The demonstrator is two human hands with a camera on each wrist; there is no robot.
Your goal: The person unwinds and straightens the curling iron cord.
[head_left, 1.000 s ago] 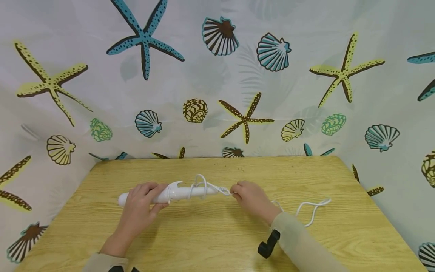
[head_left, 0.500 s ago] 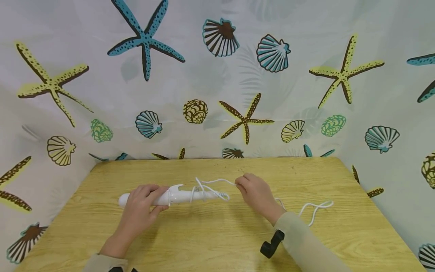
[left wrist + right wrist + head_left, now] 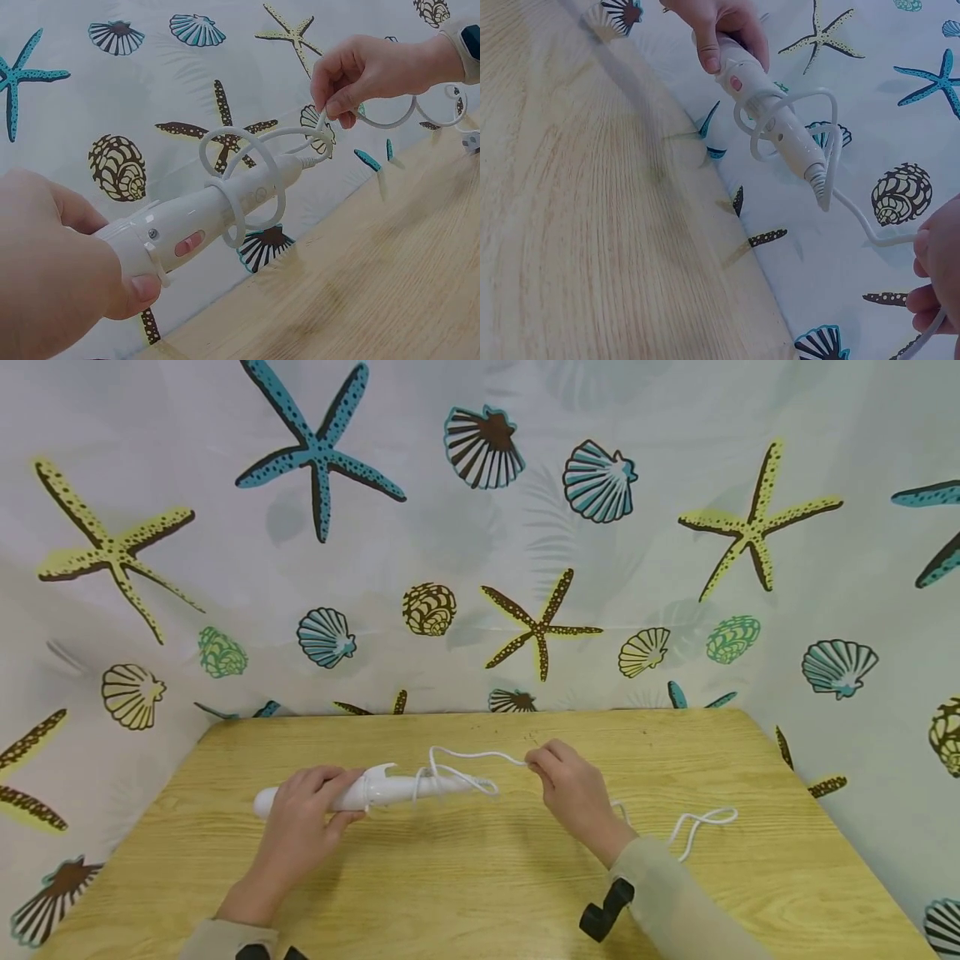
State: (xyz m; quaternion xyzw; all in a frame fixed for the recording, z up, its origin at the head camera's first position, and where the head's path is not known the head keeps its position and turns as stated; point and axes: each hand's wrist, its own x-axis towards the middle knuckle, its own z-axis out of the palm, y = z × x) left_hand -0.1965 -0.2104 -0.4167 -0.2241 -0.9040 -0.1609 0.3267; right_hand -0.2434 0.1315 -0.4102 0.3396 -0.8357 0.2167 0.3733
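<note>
A white curling iron point(image 3: 397, 790) lies level above the table, gripped round its left part by my left hand point(image 3: 302, 817), which hides much of that part. In the left wrist view a pink switch point(image 3: 190, 243) shows on its handle. The white power cord point(image 3: 480, 753) leaves the handle's right end and loops loosely round the handle. My right hand point(image 3: 573, 792) pinches the cord between thumb and fingers, to the right of the handle's end. A stretch of cord runs from the loops to those fingertips, as the right wrist view also shows.
The rest of the cord lies bent on the wooden table point(image 3: 465, 893) beyond the right forearm, with a plug point(image 3: 471, 141) at the right edge of the left wrist view. A curtain point(image 3: 480, 543) printed with starfish and shells hangs behind the table and along its sides.
My right hand has moved right and slightly up from the handle's end, drawing out a length of cord from the loops. The left hand with the curling iron has stayed nearly in place.
</note>
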